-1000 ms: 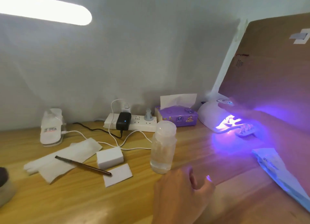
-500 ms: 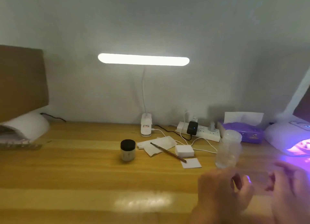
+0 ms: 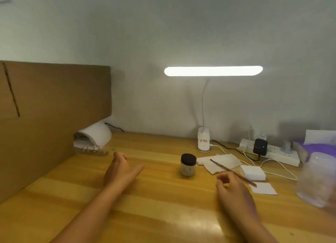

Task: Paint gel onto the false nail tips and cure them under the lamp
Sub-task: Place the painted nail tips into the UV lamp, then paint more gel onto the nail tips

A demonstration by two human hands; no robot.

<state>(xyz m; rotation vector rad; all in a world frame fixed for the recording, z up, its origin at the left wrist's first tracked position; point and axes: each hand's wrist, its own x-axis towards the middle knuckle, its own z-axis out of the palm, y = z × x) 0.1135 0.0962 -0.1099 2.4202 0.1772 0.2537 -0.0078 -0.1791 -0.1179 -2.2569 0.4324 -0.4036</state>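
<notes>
Left hand (image 3: 121, 171), fingers relaxed and empty, points at the nail tip strip (image 3: 93, 150) just beyond it; right hand (image 3: 231, 189), loosely curled and empty, lies just beside the brush (image 3: 225, 167), with the gel jar (image 3: 188, 167) between the hands.

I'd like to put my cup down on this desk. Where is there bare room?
The desk is bare between the left hand and the black-lidded jar, and along the back from the white curing lamp to the desk lamp's base. Right of the jar it is crowded: tissues, brush, white block, power strip, clear bottle.
</notes>
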